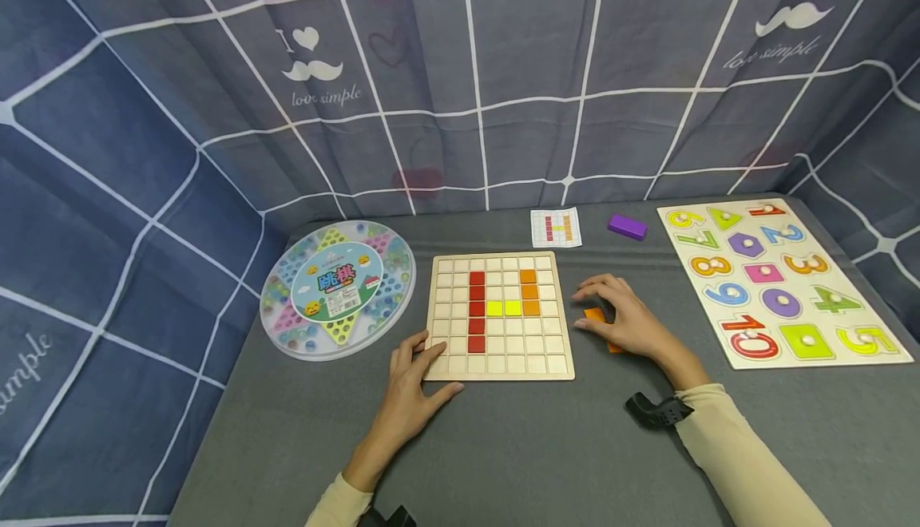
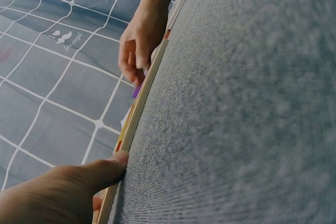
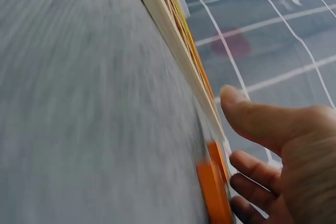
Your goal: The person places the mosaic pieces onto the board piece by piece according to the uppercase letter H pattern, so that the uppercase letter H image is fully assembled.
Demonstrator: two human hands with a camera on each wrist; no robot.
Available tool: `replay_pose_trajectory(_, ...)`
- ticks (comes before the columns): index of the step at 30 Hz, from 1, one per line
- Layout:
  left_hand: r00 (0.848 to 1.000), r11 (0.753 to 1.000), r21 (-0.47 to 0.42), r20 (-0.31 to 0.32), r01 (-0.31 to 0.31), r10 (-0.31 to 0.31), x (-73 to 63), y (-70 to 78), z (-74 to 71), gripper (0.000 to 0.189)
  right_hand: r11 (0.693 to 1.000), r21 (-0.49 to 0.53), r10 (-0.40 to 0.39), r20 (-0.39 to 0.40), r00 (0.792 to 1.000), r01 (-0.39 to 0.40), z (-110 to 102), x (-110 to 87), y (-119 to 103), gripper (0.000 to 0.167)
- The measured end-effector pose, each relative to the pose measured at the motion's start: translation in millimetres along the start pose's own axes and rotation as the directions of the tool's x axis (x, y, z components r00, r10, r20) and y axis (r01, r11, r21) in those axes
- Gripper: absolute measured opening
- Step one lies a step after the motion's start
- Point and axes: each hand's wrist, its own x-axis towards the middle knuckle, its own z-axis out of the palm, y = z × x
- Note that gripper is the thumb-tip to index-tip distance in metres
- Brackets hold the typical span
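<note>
A square wooden grid board (image 1: 525, 359) lies flat on the grey table. Set in it are a column of red blocks (image 1: 477, 309), two yellow blocks (image 1: 503, 308) and a short column of orange blocks (image 1: 529, 292). My left hand (image 1: 408, 391) holds the board's near-left corner, its thumb pressed against the front edge in the left wrist view. To the right of the board, my right hand (image 1: 621, 321) hovers by loose orange blocks (image 3: 214, 195). Its thumb and fingers are spread apart with nothing between them. In the head view this hand partly covers those blocks.
Behind the board lie a small pattern card (image 1: 556, 227) and a purple block (image 1: 628, 227). A round board-game case (image 1: 402, 303) is at the left. On the right is a number-and-shape puzzle board (image 1: 726, 303). A grid-patterned curtain (image 1: 525, 144) hangs behind the table.
</note>
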Motion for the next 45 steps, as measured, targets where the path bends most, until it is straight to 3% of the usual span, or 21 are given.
replay_pose_trajectory(15,1.0,1.0,0.007,-0.014,-0.025,0.026,-1.1,-0.3,0.9,0.066,1.0,-0.014,-0.015,0.006,1.0,0.015,-8.0,-15.1,11.0,0.031)
replay_pose_trajectory(45,1.0,1.0,0.011,-0.012,-0.009,0.009,-1.8,0.7,0.6,0.064,1.0,0.004,0.0,-0.017,1.0,0.0,-7.8,-15.7,10.7,0.028)
